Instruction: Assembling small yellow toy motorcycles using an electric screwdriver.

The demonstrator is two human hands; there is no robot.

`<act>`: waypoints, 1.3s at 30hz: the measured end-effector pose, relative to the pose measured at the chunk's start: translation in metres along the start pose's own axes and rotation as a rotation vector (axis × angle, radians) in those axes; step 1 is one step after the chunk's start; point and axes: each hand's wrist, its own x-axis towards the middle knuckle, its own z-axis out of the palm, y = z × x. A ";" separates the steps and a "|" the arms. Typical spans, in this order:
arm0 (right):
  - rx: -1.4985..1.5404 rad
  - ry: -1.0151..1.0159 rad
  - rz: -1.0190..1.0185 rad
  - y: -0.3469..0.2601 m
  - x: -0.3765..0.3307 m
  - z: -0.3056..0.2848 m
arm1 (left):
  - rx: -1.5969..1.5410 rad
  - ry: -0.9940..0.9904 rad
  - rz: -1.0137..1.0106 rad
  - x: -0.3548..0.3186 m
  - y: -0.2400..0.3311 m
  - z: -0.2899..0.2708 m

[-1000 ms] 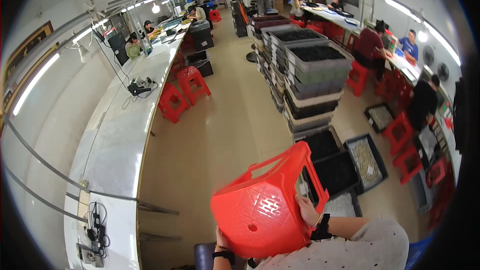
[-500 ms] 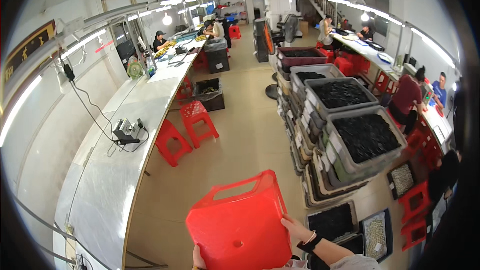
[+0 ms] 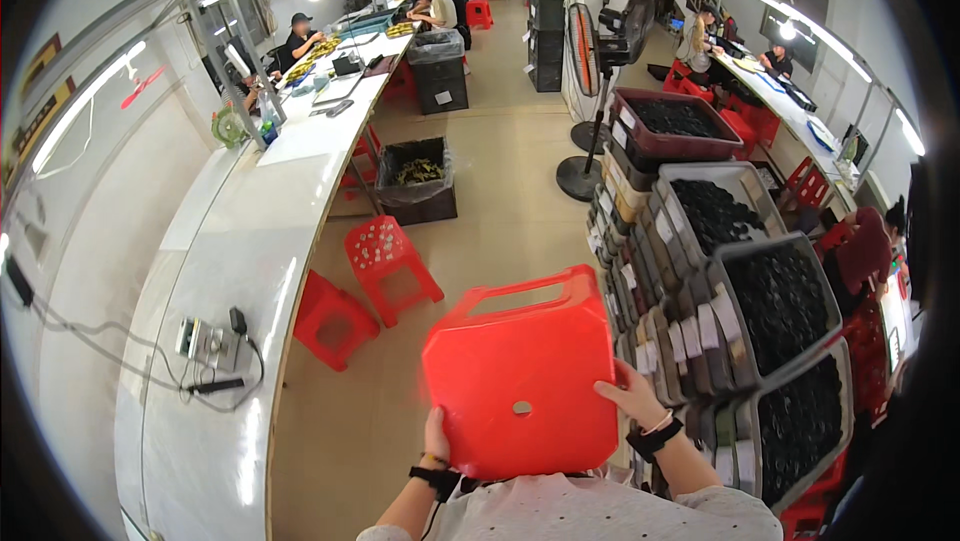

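Note:
A red plastic stool is held in front of my body, its flat top with a small central hole facing me. My left hand grips its lower left edge. On the right edge, my right hand is closed, with the thumb lying over the top surface. The fingers of both hands are partly hidden behind the stool. Both wrists wear black bands.
A long pale workbench runs along the left, with a small grey device and cables. Two red stools stand beside it. Stacked bins of black pieces line the right. Ahead are a black bin and a fan.
The bench, stools and bins have come closer as I move forward along the aisle. The red stool sits higher and further right in view, still in both hands.

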 end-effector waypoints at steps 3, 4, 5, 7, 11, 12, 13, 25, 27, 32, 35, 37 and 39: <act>0.133 0.052 0.032 -0.038 0.096 -0.018 | 0.114 0.017 0.072 0.115 0.044 0.071; 0.138 0.077 0.053 -0.046 0.131 -0.027 | 0.107 0.025 0.072 0.151 0.060 0.096; 0.146 0.100 0.069 -0.053 0.171 -0.037 | 0.083 -0.009 0.038 0.190 0.078 0.121; 0.148 0.072 0.054 -0.070 0.248 -0.056 | 0.046 -0.026 -0.004 0.253 0.092 0.156; 0.147 0.017 -0.004 -0.127 0.397 -0.077 | 0.071 0.064 0.099 0.381 0.122 0.194; 0.136 0.014 0.009 -0.137 0.433 -0.080 | -0.012 0.090 0.170 0.409 0.127 0.208; 0.163 0.006 0.001 -0.145 0.469 -0.078 | -0.024 0.100 0.159 0.435 0.137 0.215; 0.011 0.081 0.090 -0.213 0.898 -0.103 | 0.377 0.212 0.202 0.830 0.284 0.327; -0.012 0.064 0.115 -0.233 0.963 -0.108 | 0.382 0.245 0.217 0.888 0.306 0.349; 0.020 0.010 0.168 -0.232 1.130 -0.140 | 0.432 0.296 0.150 1.025 0.326 0.389; -0.019 -0.077 0.133 -0.248 1.259 -0.146 | 0.364 0.393 0.135 1.116 0.339 0.417; 0.024 -0.172 0.123 -0.286 1.336 -0.130 | 0.296 0.462 0.143 1.165 0.341 0.422; -0.016 -0.317 0.130 -0.312 1.421 -0.122 | 0.183 0.614 0.252 1.229 0.342 0.436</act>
